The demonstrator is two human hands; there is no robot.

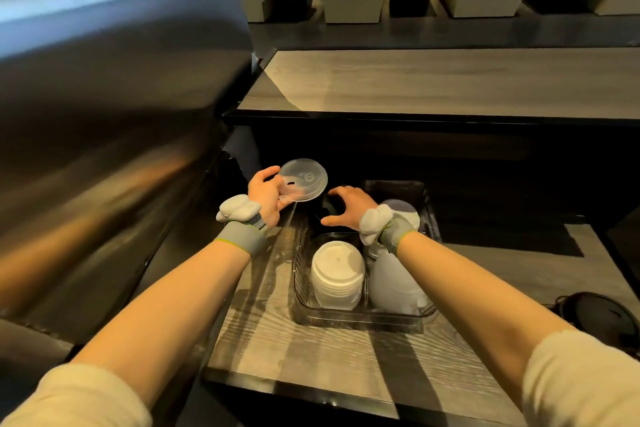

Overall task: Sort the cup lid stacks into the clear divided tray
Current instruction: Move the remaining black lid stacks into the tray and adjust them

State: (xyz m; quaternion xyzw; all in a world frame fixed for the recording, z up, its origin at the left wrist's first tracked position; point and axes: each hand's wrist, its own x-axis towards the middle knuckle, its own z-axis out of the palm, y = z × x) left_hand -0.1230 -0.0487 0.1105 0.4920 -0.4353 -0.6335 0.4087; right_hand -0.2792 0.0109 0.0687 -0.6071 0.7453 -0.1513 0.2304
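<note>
Clear plastic lids [303, 180], held by the left hand [265, 196] at eleven o'clock of the tray [363, 317], look light, slippery; grip rims. Right hand [346, 206] spread open.

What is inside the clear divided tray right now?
The clear divided tray holds a white lid stack beside a pale lid stack; the right hand hides the far compartments.

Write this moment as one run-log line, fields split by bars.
left hand: holds clear lid stack | right hand: open over clear divided tray | white lid stack: in tray
</note>
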